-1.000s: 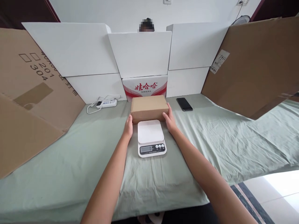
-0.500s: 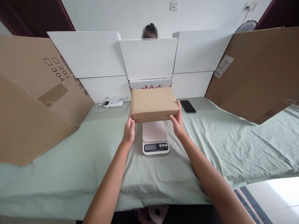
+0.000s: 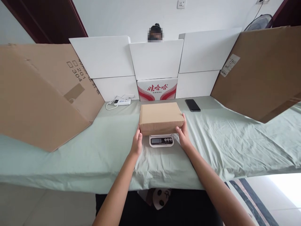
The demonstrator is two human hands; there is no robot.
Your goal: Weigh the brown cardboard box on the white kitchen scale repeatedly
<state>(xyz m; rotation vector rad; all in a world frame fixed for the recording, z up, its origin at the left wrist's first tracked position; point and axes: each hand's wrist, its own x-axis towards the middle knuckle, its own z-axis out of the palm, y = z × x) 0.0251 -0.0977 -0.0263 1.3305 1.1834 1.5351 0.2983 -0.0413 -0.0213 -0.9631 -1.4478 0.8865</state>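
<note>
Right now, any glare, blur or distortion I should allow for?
Head view: bright glare on the floor at lower right; head view again: the right cardboard panel seems stretched toward the edge; also head view: held carton and scale look fairly sharp, but the display is too small to read.

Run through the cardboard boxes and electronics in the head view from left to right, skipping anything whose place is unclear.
Large printed cardboard box, white device with a cable, held cardboard box, black phone, large labelled cardboard box.
</note>
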